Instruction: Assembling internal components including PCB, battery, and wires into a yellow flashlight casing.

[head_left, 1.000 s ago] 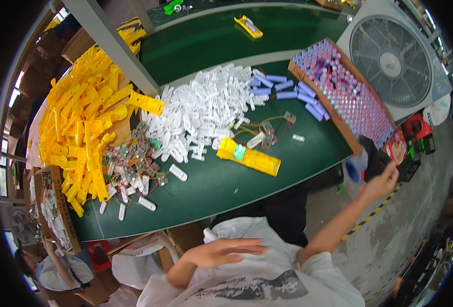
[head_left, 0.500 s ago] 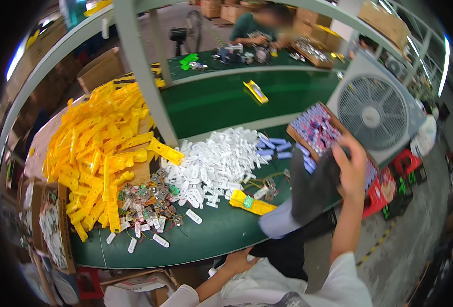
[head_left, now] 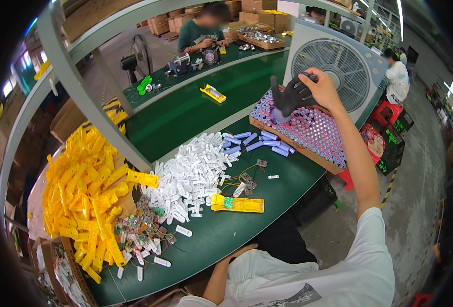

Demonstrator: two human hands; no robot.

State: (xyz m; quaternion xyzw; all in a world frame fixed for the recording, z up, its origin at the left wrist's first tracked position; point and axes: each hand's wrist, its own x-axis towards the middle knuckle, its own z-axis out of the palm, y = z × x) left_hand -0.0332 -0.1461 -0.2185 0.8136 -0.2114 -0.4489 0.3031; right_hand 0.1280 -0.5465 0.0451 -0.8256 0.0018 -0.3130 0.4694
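at two o'clock the right hand (head_left: pixel 322 91) pinches a black glove (head_left: pixel 292 97) between thumb and fingers, over an open box (head_left: pixel 308 153) of cells (head_left: pixel 319 125); whether the glove touches them i cannot tell. the left hand (head_left: pixel 241 250) is at six o'clock, its grip too hidden to tell. the dangling glove could snag and topple cells, or a slack pinch could drop it among them. counted: one glove, one box, roughly ten loose purple cells (head_left: pixel 270 144) at two o'clock, one separate yellow casing (head_left: pixel 249 205) at six; the white pieces (head_left: pixel 185 179) defeat counting.
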